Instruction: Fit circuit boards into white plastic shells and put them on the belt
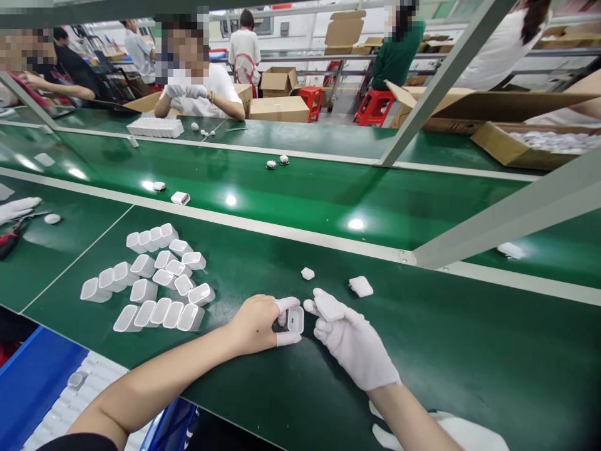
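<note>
My left hand (pixel 263 322), with white covers on some fingers, grips a small white plastic case (pixel 295 321) whose open end faces me. Facing it, my right hand (pixel 354 344) wears a white glove and pinches a flat white square piece (pixel 330 307) between thumb and fingers. The two parts are apart. Just beyond the hands lie a small white lump (pixel 307 274) and a white square part with a dark edge (pixel 361 286). Several hollow white cases (pixel 143 290) stand in loose rows on the green table to the left.
A green conveyor (pixel 300 194) carrying small white parts runs beyond a pale rail (pixel 282 227). A slanted metal post (pixel 493 216) rises at the right. Dark pliers (pixel 12 241) lie far left; a blue bin (pixel 42 376) sits below. A co-worker (pixel 206 94) sits opposite.
</note>
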`<control>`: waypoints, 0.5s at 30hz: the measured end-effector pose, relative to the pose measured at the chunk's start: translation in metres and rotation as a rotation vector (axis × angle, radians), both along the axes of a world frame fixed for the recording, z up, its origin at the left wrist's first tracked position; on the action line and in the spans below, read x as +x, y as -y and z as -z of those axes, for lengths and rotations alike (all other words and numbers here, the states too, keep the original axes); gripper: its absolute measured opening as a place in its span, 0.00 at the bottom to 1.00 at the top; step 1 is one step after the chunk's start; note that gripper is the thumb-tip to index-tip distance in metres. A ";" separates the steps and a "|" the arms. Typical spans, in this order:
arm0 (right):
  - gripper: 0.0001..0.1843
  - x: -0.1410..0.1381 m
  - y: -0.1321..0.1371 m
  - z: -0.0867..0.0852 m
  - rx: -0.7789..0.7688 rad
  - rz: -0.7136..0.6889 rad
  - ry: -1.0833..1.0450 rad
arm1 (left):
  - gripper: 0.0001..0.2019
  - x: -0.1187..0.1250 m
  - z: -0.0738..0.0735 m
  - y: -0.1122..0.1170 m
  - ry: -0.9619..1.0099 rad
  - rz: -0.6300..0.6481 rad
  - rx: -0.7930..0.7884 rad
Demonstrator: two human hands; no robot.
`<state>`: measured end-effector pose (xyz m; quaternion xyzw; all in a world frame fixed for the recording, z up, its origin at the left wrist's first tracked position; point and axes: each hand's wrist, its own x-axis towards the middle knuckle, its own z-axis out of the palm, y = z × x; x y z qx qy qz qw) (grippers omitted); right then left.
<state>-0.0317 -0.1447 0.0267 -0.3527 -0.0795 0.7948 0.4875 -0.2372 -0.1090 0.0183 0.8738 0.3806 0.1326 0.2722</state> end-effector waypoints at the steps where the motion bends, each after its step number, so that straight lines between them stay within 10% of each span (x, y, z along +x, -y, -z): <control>1: 0.14 0.000 0.000 0.000 -0.004 -0.003 -0.014 | 0.24 0.000 0.000 0.000 -0.015 0.001 0.006; 15: 0.31 -0.003 0.007 -0.014 0.159 0.002 0.249 | 0.24 0.000 -0.001 0.000 -0.033 -0.014 -0.005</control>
